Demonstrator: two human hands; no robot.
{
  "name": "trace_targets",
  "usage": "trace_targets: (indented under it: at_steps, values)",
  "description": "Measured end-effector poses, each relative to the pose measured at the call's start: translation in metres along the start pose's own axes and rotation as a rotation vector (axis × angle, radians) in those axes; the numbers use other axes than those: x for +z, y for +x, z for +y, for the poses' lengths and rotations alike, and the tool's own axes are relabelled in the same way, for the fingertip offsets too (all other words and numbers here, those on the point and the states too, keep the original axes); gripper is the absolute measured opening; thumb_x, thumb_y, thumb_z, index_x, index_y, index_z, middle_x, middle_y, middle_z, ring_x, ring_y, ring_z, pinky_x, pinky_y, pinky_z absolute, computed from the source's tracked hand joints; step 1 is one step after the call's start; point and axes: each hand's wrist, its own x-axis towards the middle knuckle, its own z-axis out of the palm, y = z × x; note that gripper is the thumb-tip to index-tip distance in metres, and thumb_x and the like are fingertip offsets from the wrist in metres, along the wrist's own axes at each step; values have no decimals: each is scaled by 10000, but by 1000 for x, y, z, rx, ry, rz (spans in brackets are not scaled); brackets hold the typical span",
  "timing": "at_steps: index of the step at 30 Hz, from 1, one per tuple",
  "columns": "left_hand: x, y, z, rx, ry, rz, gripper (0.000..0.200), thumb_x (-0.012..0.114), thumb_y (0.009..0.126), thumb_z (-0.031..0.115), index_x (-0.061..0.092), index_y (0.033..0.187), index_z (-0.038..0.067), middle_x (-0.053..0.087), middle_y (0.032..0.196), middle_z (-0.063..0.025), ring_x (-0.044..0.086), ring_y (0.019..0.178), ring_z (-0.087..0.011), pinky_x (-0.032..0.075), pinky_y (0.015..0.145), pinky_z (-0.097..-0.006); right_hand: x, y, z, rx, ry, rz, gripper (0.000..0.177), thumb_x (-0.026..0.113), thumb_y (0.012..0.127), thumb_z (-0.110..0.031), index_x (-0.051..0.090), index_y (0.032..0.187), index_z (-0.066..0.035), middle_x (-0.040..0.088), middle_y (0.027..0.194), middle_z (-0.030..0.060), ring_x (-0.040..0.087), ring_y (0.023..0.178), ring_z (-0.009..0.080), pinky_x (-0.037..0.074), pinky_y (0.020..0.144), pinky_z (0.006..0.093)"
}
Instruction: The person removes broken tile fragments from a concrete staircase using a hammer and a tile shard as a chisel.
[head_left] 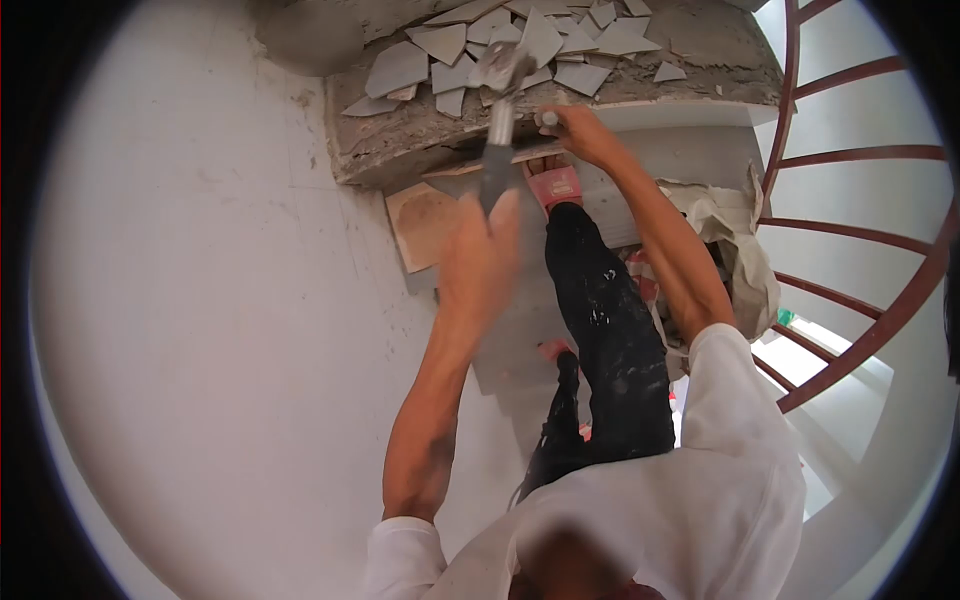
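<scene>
My left hand (478, 255), blurred by motion, is closed on the dark grip of a hammer (500, 125). The hammer's metal head is raised, and in the view it overlaps the broken tile pieces (397, 70). To its right, my right hand (578, 134) is closed round a tool (549, 119) by the front edge of the rough step (375, 140). Only the tool's round grey end shows; the rest is hidden. Many tile pieces lie on the step's cement surface.
A white wall (200, 280) rises at the left. Red-brown railing bars (850, 155) curve along the right. A crumpled paper sack (750, 250) stands below my right forearm. A stained square tile (422, 225) leans beneath the step. My foot in a pink sandal (553, 187) is near the step.
</scene>
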Motion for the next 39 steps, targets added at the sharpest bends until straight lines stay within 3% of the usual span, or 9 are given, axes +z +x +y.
trace_targets:
  at_steps: [6,12,19,23,25,32,35,36,39]
  values:
    - [-5,-46,-73,-229,-24,-30,446,475,975,414,563,953,-23,595,716,-237,586,691,-423,442,637,-465,-22,-10,-30,-27,68,308,229,631,867,-122,529,1024,10,624,889,255,576,886,451,451,749,468]
    - [2,-162,-161,-521,98,-150,484,448,983,431,560,889,-31,614,783,-285,594,774,-480,453,692,-512,4,-23,-42,-146,-366,15,277,649,814,-99,533,1052,-19,627,885,185,587,865,427,489,767,483]
    - [25,-336,-240,-816,148,-313,593,413,975,477,605,836,-66,618,850,-324,594,872,-496,467,765,-528,87,-7,-5,-363,-672,-52,208,655,755,-55,617,960,-54,640,940,84,621,965,289,540,805,413]
    - [46,-431,-283,-872,93,-453,583,443,956,476,629,859,-68,647,814,-288,666,722,-403,529,693,-474,100,11,-1,-322,-859,-187,138,626,771,-73,640,907,-52,655,917,95,637,929,291,541,782,398]
    - [62,-479,-306,-697,162,-451,572,462,949,468,641,873,-70,649,753,-248,672,654,-339,543,619,-428,93,18,-1,-351,-876,-204,138,624,765,-83,642,898,-54,658,899,108,640,908,306,537,771,402]
    - [91,-506,-318,-892,-116,-287,553,492,943,445,632,824,-77,585,597,-146,606,479,-252,519,479,-376,52,30,-75,-316,-772,-286,169,671,775,-172,639,894,-56,665,871,154,647,873,328,518,747,437]
    - [60,-430,-263,-1274,-244,-352,551,502,942,448,596,741,-56,557,572,-123,573,446,-226,489,447,-364,24,32,-111,-390,-706,-299,215,676,800,-223,641,925,-51,664,889,163,638,880,345,506,736,447]
    - [66,-433,-271,-1224,-289,-347,540,517,940,451,556,685,-23,533,555,-95,548,434,-205,469,437,-349,19,34,-123,-425,-671,-293,237,678,806,-242,641,941,-51,662,893,163,634,879,355,501,732,451]
    - [64,-413,-271,-1226,-291,-404,578,465,936,468,624,838,-79,615,654,-193,660,593,-321,510,537,-438,5,33,-161,-351,-642,-296,255,679,812,-262,644,957,-55,658,887,158,628,870,362,493,734,458]
